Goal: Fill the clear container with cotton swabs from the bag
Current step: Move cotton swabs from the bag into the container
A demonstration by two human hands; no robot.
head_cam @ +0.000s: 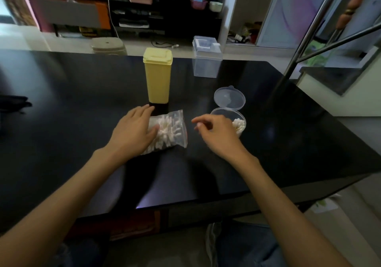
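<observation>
We keep our left hand [135, 130] flat on the bag [168, 131] of cotton swabs [165, 128], then bring our loosely curled, seemingly empty right hand [214, 131] just right of the bag back in for small pinches, the part-filled clear container [237, 122] further right.

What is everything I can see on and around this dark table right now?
bag of cotton swabs: one, clear with white swabs, table centre, under the left hand.
round container: one, clear, lid hinged open, some swabs inside, right of the bag.
yellow container: one, tall, upright, behind the bag.
rectangular box: one, clear, lidded, far edge of the table.
table: one, glossy black.
stool: one, beige, on the floor beyond.
left hand: flat on the bag.
right hand: loosely curled between bag and round container.
</observation>
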